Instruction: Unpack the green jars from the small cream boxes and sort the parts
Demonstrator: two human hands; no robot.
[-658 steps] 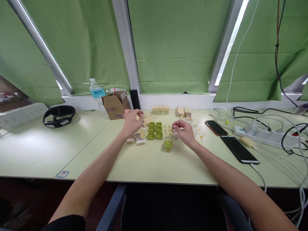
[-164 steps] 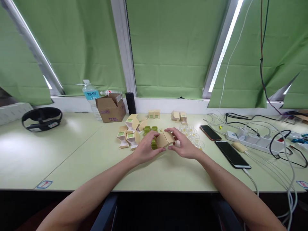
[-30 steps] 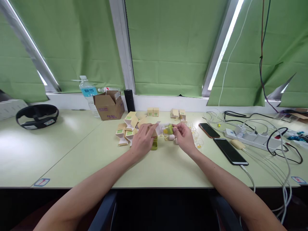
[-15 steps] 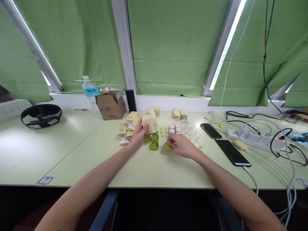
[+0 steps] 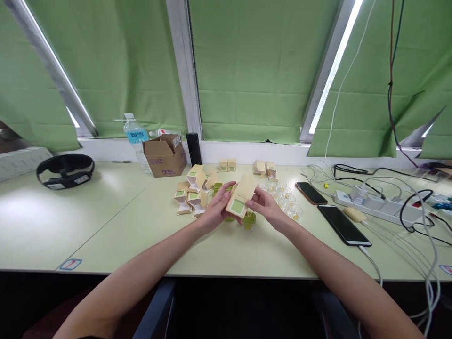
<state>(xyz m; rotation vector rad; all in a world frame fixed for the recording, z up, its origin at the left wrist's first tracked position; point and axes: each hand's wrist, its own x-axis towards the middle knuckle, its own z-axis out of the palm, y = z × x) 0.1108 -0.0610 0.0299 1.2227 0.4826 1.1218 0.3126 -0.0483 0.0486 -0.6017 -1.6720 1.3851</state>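
Between my two hands is a small kraft-paper box (image 5: 243,190) with a green window, held tilted above the table. My left hand (image 5: 216,210) grips its left side from below. On its right edge, the thumb and fingers of my right hand (image 5: 267,206) are closed. A clear square jar with a green lid (image 5: 249,220) stands just below the box. Green square containers (image 5: 218,186) are partly hidden behind my left hand. Clear cups with yellow bottoms (image 5: 295,212) stand in rows right of my right hand. Several opened kraft boxes (image 5: 182,196) lie left of my left hand.
Two closed kraft boxes (image 5: 228,165) stand at the back, with more boxes (image 5: 259,167) to their right. A brown carton (image 5: 164,156) and a water bottle (image 5: 137,141) are back left. Phones (image 5: 342,225), a power strip (image 5: 374,207) and cables lie right. A black headset (image 5: 66,171) lies far left.
My right hand has left the green-lidded jar and moved up to the kraft box. My left hand has brought the box right and turned it, so its green window faces me.
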